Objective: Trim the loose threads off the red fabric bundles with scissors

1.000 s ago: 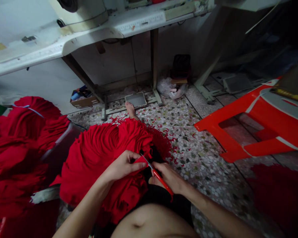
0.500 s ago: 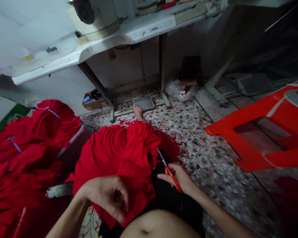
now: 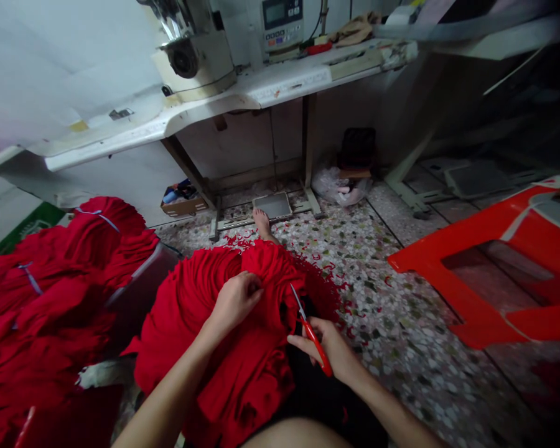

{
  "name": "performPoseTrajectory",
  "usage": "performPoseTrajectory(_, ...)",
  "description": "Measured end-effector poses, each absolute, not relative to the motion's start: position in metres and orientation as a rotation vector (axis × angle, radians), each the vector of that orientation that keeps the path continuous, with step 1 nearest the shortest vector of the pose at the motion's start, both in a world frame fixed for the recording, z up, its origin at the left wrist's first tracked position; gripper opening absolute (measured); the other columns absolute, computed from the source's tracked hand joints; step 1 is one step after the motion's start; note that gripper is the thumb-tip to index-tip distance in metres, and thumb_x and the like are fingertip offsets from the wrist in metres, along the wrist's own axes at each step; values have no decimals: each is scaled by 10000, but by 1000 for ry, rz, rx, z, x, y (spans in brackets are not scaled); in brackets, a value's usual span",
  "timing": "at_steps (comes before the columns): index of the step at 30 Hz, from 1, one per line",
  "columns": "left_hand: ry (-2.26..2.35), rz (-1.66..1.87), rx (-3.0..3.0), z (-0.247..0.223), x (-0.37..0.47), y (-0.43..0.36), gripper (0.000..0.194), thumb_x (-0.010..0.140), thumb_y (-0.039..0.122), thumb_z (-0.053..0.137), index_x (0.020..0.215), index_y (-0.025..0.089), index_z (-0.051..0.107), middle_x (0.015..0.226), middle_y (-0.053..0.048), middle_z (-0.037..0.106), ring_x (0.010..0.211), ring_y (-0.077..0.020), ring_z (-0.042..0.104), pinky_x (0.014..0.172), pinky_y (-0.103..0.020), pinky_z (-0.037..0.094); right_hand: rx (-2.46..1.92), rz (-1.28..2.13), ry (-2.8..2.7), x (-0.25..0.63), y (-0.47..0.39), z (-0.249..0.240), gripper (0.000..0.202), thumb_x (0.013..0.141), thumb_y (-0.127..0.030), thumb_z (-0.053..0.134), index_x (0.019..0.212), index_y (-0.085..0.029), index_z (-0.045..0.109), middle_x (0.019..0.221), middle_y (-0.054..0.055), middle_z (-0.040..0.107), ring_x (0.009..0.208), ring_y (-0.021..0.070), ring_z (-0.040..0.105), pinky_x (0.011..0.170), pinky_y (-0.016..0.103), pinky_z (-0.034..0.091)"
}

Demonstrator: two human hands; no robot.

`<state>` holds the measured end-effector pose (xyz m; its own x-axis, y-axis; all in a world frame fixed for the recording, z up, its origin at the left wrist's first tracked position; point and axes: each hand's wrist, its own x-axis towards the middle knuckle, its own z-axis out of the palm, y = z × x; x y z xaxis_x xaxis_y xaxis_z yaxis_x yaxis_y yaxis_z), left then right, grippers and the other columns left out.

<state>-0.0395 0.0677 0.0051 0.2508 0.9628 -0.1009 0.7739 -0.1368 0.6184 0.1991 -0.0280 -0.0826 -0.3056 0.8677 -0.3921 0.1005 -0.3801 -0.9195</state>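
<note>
Red cloth bundles (image 3: 51, 286), some tied with pale strips, lay heaped far left, partly in a grey container (image 3: 144, 269); next, a small cardboard box (image 3: 184, 206) sat on the floor beneath the white table (image 3: 156, 129); a large pile of red cloth (image 3: 254, 348) spread before the person's belly, the left hand (image 3: 237, 298) over its upper part, fingers curled, though whether that grip had hold of a piece I could not tell; beyond, a bare foot (image 3: 262, 223) rested at the edge of a pedal (image 3: 277, 204); by the pile's right edge, red-handled scissors (image 3: 316, 350) pointed away from the body, held in the closed grip of the right hand (image 3: 335, 353); red scraps (image 3: 324, 286) littered the speckled floor (image 3: 382, 311); farthest right was an orange stool (image 3: 550, 233).
</note>
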Motion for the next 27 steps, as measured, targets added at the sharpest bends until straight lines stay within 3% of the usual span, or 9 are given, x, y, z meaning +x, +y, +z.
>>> performPoseTrajectory(6, 1247, 622, 1460, 24, -33, 77, 248, 836, 371, 778, 878, 145, 686, 795, -8, 642, 722, -142, 557, 699, -242, 416, -1406, 1745, -1162, 212, -25, -77, 530, 725, -636, 858, 710, -217, 535, 447, -79, 516, 389, 101, 439, 404, 205, 305)
performPoseTrajectory(11, 1082, 544, 1240, 45, -26, 58, 314, 776, 402, 869, 818, 133, 714, 774, 0, 614, 696, -121, 528, 680, -235, 408, -1375, 1796, -1084, 215, -19, -64, 541, 683, -638, 880, 720, -223, 534, 451, -85, 526, 385, 108, 469, 403, 204, 319)
performPoseTrajectory(17, 1082, 477, 1284, 37, -20, 33, 334, 829, 449, 825, 772, 124, 773, 735, -7, 597, 651, -113, 477, 634, -241, 369, -1150, 1830, -956, 208, -12, -36, 544, 635, -600, 922, 742, -213, 556, 732, 4, 714, 501, 121, 579, 512, 246, 459)
performPoseTrajectory(27, 907, 288, 1334, 32, -14, 16, 390, 921, 441, 727, 698, 130, 651, 678, 23, 472, 655, -115, 390, 636, -259, 339, -1095, 1585, -1022, 187, 11, -8, 493, 670, -458, 929, 630, -212, 503, 674, -8, 680, 481, 112, 532, 489, 250, 435)
